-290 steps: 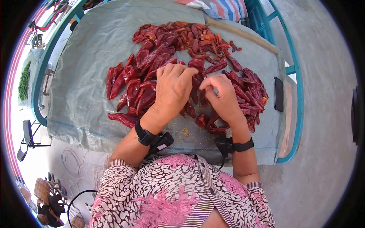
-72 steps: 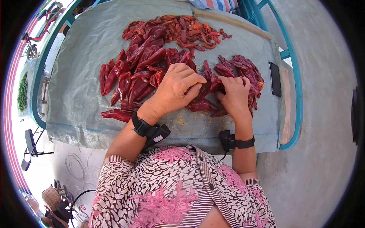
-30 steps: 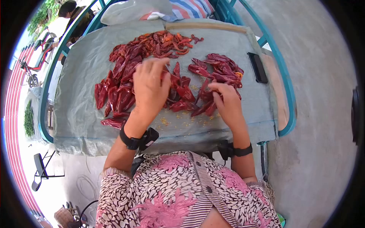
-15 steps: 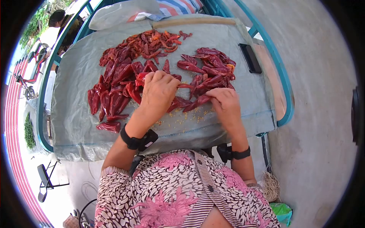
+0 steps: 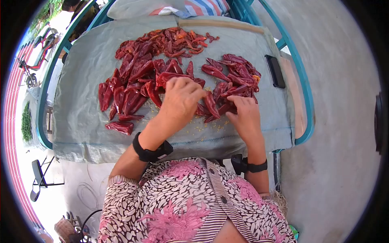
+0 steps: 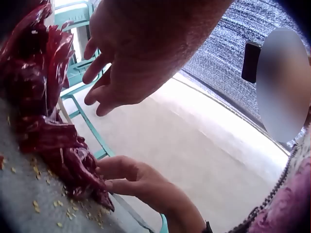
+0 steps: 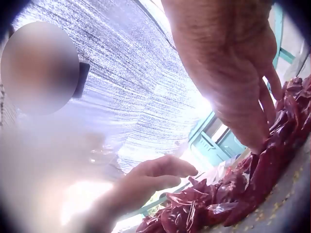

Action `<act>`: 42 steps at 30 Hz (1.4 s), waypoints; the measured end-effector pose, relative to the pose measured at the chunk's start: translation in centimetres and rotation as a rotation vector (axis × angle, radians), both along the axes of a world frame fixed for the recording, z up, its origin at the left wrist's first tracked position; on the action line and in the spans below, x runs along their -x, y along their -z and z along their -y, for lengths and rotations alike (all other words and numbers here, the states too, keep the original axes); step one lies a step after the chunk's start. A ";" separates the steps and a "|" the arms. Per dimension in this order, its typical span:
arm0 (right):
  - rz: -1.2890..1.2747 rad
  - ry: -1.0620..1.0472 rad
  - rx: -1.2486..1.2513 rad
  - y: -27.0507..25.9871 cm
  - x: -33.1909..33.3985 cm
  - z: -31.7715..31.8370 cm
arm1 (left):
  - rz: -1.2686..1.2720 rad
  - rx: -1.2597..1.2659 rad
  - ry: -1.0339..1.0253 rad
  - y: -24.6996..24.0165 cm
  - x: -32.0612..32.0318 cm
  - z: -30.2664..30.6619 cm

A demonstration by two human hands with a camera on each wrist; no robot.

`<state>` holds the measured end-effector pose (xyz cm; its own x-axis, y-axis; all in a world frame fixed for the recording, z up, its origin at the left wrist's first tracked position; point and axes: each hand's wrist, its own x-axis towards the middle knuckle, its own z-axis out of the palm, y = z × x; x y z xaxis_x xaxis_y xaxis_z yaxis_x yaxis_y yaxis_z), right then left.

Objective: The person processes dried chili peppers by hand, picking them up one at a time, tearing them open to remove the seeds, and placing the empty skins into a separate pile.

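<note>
Large dried red chilies lie in two heaps on the grey-green woven sheet. In the head view my left hand [image 5: 181, 99] hovers over the front edge of the left chili heap [image 5: 133, 81]. Its fingers are loosely bent and spread, with nothing between them in the left wrist view. My right hand [image 5: 246, 117] is at the near side of the right chili heap [image 5: 239, 73], thumb and forefinger apart. Its fairly straight fingers [image 7: 265, 111] reach down to the chilies in the right wrist view. A single dark red chili [image 5: 211, 104] lies between the hands.
Smaller, shrivelled chilies [image 5: 178, 40] lie at the back of the sheet [image 5: 81, 117]. Yellow seeds [image 5: 202, 127] are scattered near the front. A black phone [image 5: 275, 71] lies at the right, inside the teal metal rail [image 5: 302, 81]. A striped sack [image 5: 206, 7] sits behind.
My left hand has shifted back and forth over the left heap, and its fingers now hang free. The right hand, which held a chili half a second ago, now has its thumb and forefinger apart.
</note>
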<state>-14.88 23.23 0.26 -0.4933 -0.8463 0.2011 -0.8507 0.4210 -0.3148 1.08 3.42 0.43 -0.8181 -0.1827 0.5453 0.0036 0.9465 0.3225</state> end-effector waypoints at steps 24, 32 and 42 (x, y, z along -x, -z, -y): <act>0.308 0.001 0.255 -1.1 -0.5 1.7 | -0.012 -0.164 0.070 2.4 2.6 -1.5; 0.650 0.104 0.380 -1.7 -1.0 1.6 | 0.114 -0.209 -0.085 0.0 1.3 -0.4; 0.786 0.016 0.372 -1.7 -1.1 2.7 | 0.045 -0.226 0.046 -2.1 0.6 -1.2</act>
